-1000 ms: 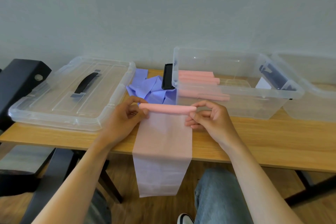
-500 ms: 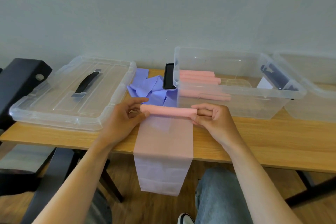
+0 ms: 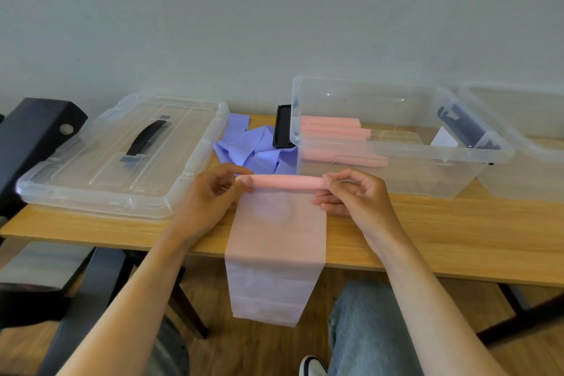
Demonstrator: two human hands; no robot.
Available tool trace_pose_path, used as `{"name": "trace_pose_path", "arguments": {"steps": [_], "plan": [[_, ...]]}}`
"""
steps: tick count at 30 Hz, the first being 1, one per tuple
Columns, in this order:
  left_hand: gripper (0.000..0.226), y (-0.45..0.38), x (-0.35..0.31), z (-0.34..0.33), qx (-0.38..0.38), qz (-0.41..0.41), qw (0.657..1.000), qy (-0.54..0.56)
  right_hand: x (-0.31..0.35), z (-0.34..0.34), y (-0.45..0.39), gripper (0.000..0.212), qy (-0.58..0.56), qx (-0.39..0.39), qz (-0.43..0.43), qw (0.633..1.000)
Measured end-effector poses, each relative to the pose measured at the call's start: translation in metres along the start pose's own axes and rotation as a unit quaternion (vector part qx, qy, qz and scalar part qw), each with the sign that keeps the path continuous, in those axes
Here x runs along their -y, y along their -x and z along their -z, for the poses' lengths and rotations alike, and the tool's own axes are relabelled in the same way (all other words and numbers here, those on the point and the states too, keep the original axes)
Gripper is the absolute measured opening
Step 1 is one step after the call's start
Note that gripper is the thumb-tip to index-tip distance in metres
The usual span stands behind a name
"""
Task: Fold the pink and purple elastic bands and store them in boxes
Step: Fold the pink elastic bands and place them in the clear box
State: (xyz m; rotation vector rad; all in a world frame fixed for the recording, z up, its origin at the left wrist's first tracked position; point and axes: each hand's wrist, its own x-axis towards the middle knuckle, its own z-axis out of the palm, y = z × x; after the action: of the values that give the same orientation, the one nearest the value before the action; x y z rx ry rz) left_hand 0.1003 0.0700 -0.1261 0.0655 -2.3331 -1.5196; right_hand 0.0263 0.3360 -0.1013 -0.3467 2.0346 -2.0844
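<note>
A pink elastic band (image 3: 276,241) lies over the table's front edge, its far end wound into a roll held just above the table. My left hand (image 3: 210,195) pinches the roll's left end and my right hand (image 3: 354,195) pinches its right end. The loose tail hangs down past the edge toward the floor. Behind the roll, purple bands (image 3: 259,149) lie in a crumpled heap. A clear open box (image 3: 396,149) behind my right hand holds several rolled pink bands (image 3: 332,131).
A clear lid with a black handle (image 3: 122,156) lies flat at the left. A second clear box (image 3: 525,162) stands at the far right. A black chair (image 3: 33,131) is at the left, and my knee in jeans (image 3: 366,327) is below the wooden table (image 3: 457,238).
The roll has turned further and grown slightly, and the hanging tail has been drawn up a little. Both hands stay on the roll's ends.
</note>
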Motion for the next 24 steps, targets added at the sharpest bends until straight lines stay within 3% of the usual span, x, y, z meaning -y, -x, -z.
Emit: {"name": "trace_pose_path", "arguments": {"steps": [3, 8, 14, 18, 24], "plan": [[0.021, -0.002, 0.003, 0.002, -0.015, 0.01, 1.0, -0.006, -0.004, 0.0, -0.003, 0.014, 0.017, 0.01, 0.012, 1.0], [0.034, -0.003, 0.008, 0.003, -0.02, 0.022, 1.0, 0.001, -0.01, 0.003, -0.005, 0.035, 0.129, 0.019, 0.045, 0.99], [0.016, -0.002, 0.007, -0.001, -0.016, 0.021, 0.998, -0.06, -0.016, 0.003, -0.006, 0.02, 0.23, 0.008, 0.108, 0.967], [0.012, -0.002, 0.004, -0.003, -0.003, 0.023, 0.999, -0.045, -0.019, 0.001, -0.006, 0.014, 0.273, -0.003, 0.139, 0.952], [0.019, 0.001, -0.005, 0.0, -0.022, 0.027, 0.999, 0.019, -0.013, 0.0, -0.002, 0.016, 0.121, 0.024, 0.07, 0.99]]}}
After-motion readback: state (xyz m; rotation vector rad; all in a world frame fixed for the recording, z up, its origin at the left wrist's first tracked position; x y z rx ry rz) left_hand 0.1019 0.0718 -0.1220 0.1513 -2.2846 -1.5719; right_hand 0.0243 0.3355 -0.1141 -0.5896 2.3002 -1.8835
